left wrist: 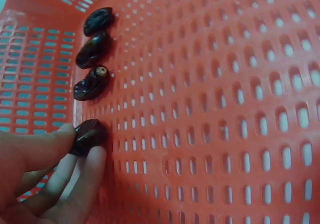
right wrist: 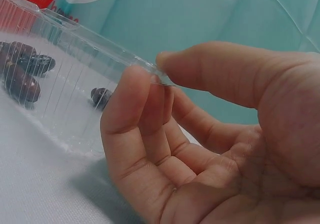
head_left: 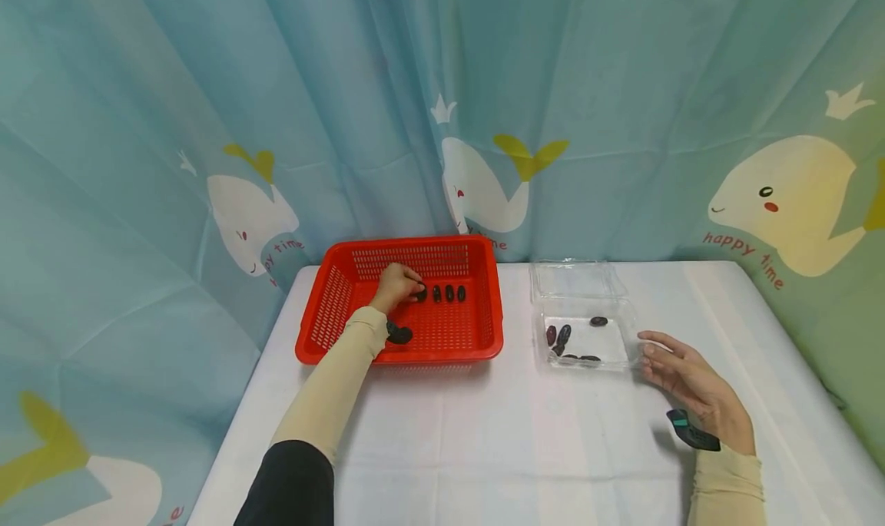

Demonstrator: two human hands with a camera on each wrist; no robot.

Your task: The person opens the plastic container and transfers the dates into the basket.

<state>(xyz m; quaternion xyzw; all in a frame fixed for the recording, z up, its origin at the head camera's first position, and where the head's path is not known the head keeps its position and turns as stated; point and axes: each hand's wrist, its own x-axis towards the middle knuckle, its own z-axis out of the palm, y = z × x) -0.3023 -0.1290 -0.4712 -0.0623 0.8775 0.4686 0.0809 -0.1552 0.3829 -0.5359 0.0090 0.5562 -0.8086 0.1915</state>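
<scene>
Head: white table (head_left: 525, 426), blue curtain (head_left: 608, 88); left hand (head_left: 396, 286) pinches date (left wrist: 91, 135); right hand (head_left: 690, 378) pinches box (head_left: 588, 340).

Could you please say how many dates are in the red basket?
4: three dates in a row, a fourth date pinched by the left hand; the arm may hide others.

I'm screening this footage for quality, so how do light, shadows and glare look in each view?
Head: fairly even light, with a faint shadow on the white cloth near the right hand; left wrist: small glossy highlights on the dark dates; right wrist: bright streaks of glare on the clear box, and a soft shadow below the hand.
</scene>
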